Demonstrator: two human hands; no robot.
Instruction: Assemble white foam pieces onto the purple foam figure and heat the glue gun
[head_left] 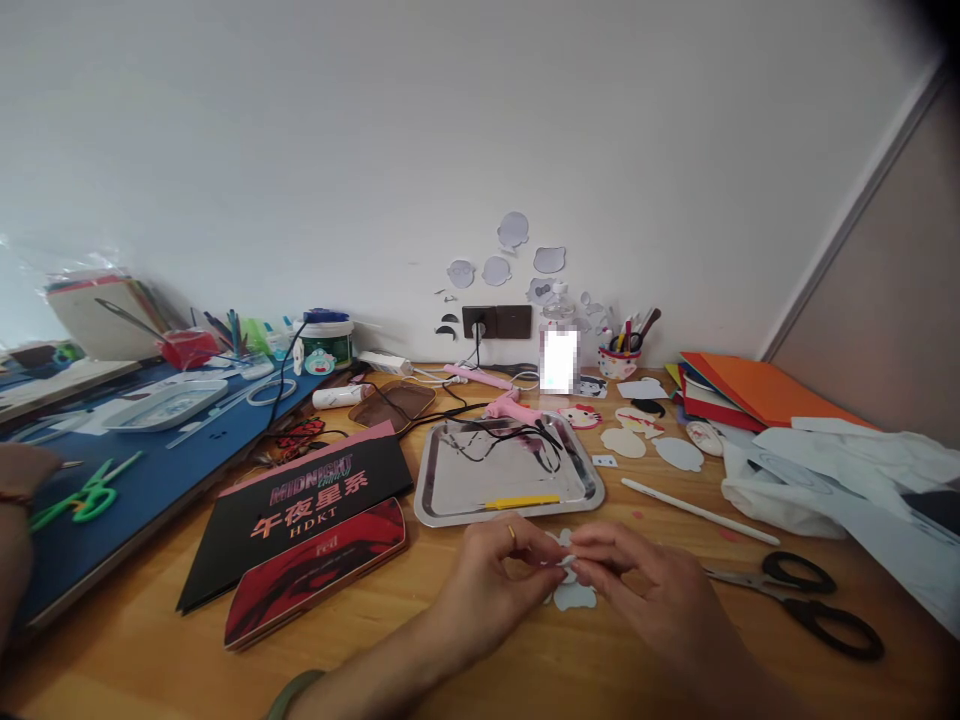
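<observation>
My left hand (514,565) and my right hand (637,575) meet over the wooden table, fingertips pinched together on a small white paper piece (568,562). The fingers cover most of it, so its shape is hard to make out. Just beneath them lies a pale paper cutout (576,596), partly hidden by the hands. Scissors with black handles (806,598) rest to the right of my right hand. Beyond my hands a metal tray (442,470) holds a yellow pen-like tool (523,502) and dark cables.
A pink glue gun (514,405) lies behind the tray. A white pen (697,510) and more paper cutouts (622,443) are at right, near coloured sheets (765,390). A black folder (300,510) and red box (319,570) lie left. Another person's hand (30,470) is by green scissors (90,493).
</observation>
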